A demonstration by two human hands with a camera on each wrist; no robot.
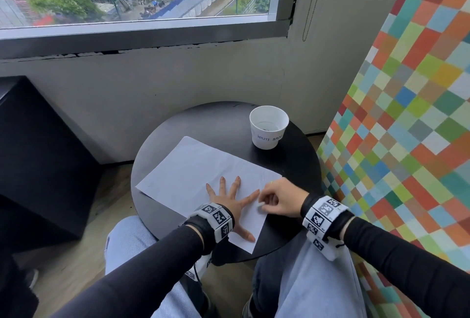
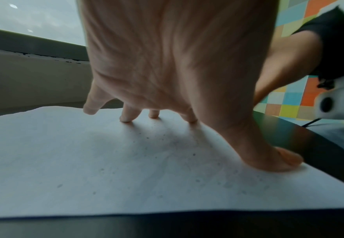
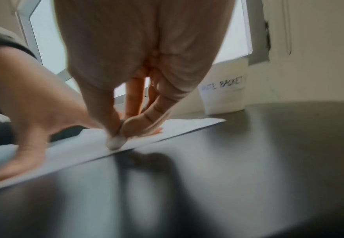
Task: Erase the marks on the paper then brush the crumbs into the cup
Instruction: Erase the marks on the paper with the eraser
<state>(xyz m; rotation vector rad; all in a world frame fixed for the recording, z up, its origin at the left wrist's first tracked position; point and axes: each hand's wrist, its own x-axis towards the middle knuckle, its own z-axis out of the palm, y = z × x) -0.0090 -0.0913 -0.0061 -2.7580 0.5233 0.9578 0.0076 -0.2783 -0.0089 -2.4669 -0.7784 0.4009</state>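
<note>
From the head view: one round black table (image 1: 300,165), one sheet of paper (image 1: 193,172) lying slantwise across it, one white cup (image 1: 268,127) lettered "WASTE BASKET" standing upright at the far right, well apart from both hands. Left hand (image 1: 229,198) spread flat on the near part of the sheet, five fingers straight and splayed, nothing gripped. Right hand (image 1: 278,200) just beside it at the sheet's right edge, fingers curled, pinching one small white eraser (image 1: 260,206) against the paper. From the left wrist view: left hand (image 2: 177,64) with fingertips and thumb pressing the paper (image 2: 85,169), many small grey crumbs (image 2: 193,154) scattered over the sheet, too many to count. From the right wrist view, blurred: right hand (image 3: 138,56) clamping the eraser (image 3: 115,142) between thumb and fingers right at the paper's (image 3: 187,126) near edge, cup (image 3: 225,91) beyond at the far right, the left hand's thumb (image 3: 18,161) flat on the sheet.
</note>
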